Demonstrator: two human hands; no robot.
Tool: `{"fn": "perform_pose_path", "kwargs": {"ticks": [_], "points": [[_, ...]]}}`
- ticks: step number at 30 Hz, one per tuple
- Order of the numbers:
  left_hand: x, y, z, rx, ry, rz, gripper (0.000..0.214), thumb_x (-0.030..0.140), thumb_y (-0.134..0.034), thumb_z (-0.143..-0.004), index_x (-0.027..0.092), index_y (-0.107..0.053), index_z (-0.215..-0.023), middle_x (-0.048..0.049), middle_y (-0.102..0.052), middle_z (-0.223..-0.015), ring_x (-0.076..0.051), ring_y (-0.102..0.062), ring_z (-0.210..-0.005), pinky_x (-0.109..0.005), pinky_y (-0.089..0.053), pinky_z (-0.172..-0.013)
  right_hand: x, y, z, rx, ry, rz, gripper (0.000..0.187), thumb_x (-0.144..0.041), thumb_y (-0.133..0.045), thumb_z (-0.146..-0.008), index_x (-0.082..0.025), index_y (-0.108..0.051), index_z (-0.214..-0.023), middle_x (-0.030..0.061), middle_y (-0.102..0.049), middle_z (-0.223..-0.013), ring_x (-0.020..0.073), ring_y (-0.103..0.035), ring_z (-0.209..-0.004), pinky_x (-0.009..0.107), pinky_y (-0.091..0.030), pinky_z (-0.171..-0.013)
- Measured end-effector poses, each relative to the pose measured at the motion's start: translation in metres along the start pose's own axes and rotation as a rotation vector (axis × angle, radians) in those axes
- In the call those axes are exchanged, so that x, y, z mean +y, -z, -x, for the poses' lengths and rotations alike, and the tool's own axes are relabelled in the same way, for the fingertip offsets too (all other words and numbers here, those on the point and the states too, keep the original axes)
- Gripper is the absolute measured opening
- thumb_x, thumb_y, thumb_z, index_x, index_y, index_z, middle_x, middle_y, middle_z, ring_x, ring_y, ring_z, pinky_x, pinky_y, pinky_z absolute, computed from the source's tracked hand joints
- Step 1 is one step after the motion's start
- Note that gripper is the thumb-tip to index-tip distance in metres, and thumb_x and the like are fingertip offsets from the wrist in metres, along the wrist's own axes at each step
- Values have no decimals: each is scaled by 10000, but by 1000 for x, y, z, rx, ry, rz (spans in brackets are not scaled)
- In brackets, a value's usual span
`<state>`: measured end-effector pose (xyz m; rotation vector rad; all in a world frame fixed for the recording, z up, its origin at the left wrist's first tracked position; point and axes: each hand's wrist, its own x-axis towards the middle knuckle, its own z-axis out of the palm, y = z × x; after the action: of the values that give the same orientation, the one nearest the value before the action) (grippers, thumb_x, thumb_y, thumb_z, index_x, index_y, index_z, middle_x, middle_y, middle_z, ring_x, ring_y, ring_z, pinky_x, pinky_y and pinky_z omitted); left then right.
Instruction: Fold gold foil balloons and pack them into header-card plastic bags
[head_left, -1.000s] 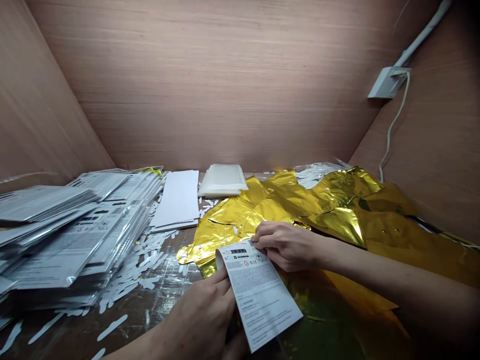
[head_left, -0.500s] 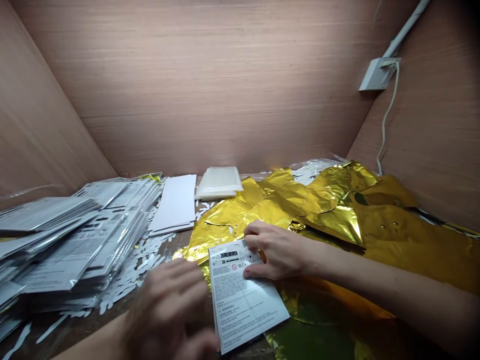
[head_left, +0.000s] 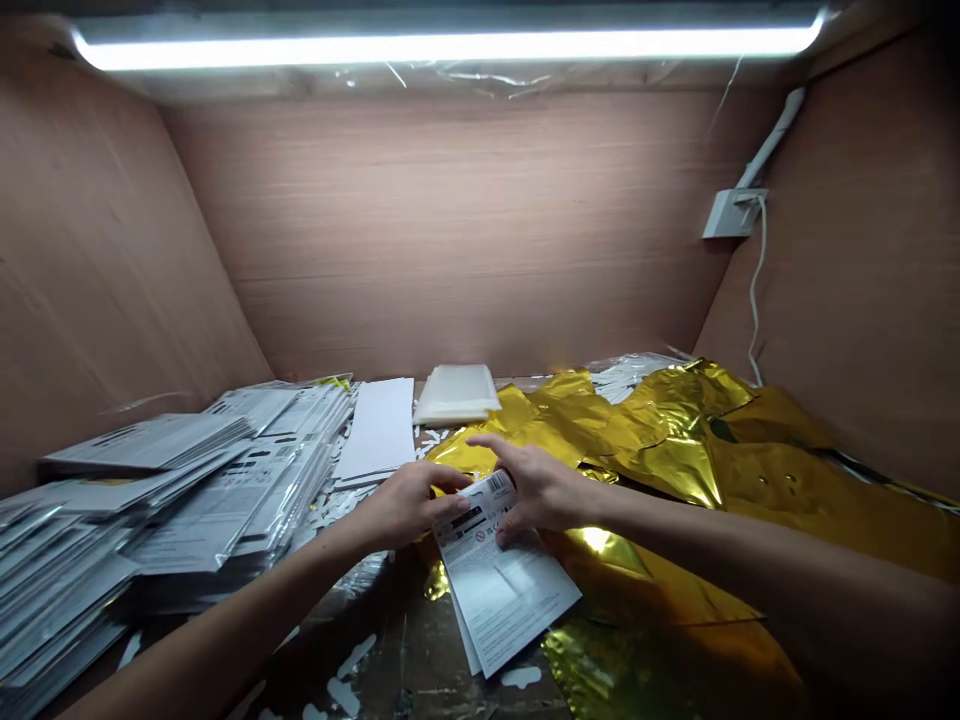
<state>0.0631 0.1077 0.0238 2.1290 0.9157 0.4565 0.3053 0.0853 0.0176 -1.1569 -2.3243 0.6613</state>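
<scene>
Well, next to the sprawling gold foil (head_left: 626, 420), a folded printed card (head_left: 517, 600) hangs between both hands above the tabletop (head_left: 409, 640). It should be light and springy, easily creased — best taken by its top corners. The left hand (head_left: 405, 507) pinches one; the right hand (head_left: 547, 490) clasps the other, forefinger lifted. It's glossy white — grey text, small barcode (head_left: 498, 482).

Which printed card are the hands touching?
The printed card at front centre, with the left hand and right hand at its upper end. The other printed cards lie stacked at the left.
</scene>
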Motion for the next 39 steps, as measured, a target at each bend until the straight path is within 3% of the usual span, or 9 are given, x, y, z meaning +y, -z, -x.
{"fn": "perform_pose_path", "kwargs": {"ticks": [3,6,9,13,16,23,32,36,39], "points": [[-2,7,-2,2,-11,172,287,427,-728,-829,149,-800,-826,-30,-734,-754,-180,-607,-682,-265,-423,-633,-1,4,-17,8,-98,-356,1230,-180,-975,-520,-224,-343,-1575,-33,-674,-795,201,-645,-740,292,-498,-665],[-4,15,-3,115,-25,321,336,454,-758,-807,122,-798,-783,-51,-728,-724,-171,-595,-648,-265,-428,-612,0,12,-31,-39,-168,-728,899,-216,-963,-546,-156,-608,-1370,24,-736,-887,199,-691,-812,298,-555,-738],[-11,24,-3,309,-24,488,370,488,-797,-766,125,-804,-835,-70,-751,-772,-173,-622,-679,-269,-472,-640,2,19,-34,-130,-229,-802,479,-302,-959,-584,-76,-763,-958,104,-758,-904,202,-712,-782,304,-586,-728],[-23,29,-2,548,2,700,444,534,-863,-664,129,-786,-829,-79,-757,-765,-184,-663,-707,-289,-539,-677,0,12,-26,8,-250,-848,436,-454,-896,-697,-82,-719,-840,91,-730,-790,126,-668,-647,217,-557,-594],[-26,21,-1,619,17,812,418,492,-888,-642,128,-773,-812,-89,-762,-771,-184,-680,-704,-301,-568,-688,-5,-2,-18,118,-213,-872,520,-605,-765,-809,-94,-698,-882,92,-723,-795,124,-675,-651,228,-585,-611],[-4,17,10,486,56,873,268,360,-829,-684,115,-775,-779,-120,-756,-747,-229,-705,-660,-362,-596,-662,-7,-14,-4,218,-107,-786,534,-632,-740,-835,-130,-609,-708,-6,-574,-549,119,-575,-420,211,-499,-368],[2,25,20,418,-13,615,40,161,-704,-721,172,-734,-744,-8,-692,-677,-165,-647,-639,-258,-510,-602,-2,-18,11,148,-86,-699,498,-616,-644,-907,-160,-584,-715,-7,-553,-559,123,-538,-443,226,-451,-392],[-6,21,18,315,23,630,107,135,-676,-712,170,-719,-803,-24,-709,-751,-184,-674,-717,-285,-536,-677,-5,-17,14,138,-100,-691,475,-595,-662,-891,-180,-555,-686,-15,-512,-591,117,-484,-500,232,-385,-442],[-13,26,22,156,98,669,208,137,-718,-628,159,-726,-834,-67,-732,-789,-228,-692,-732,-328,-553,-666,-5,-17,17,129,-92,-721,459,-562,-727,-847,-170,-567,-669,-21,-488,-600,106,-437,-528,233,-346,-474]]}}
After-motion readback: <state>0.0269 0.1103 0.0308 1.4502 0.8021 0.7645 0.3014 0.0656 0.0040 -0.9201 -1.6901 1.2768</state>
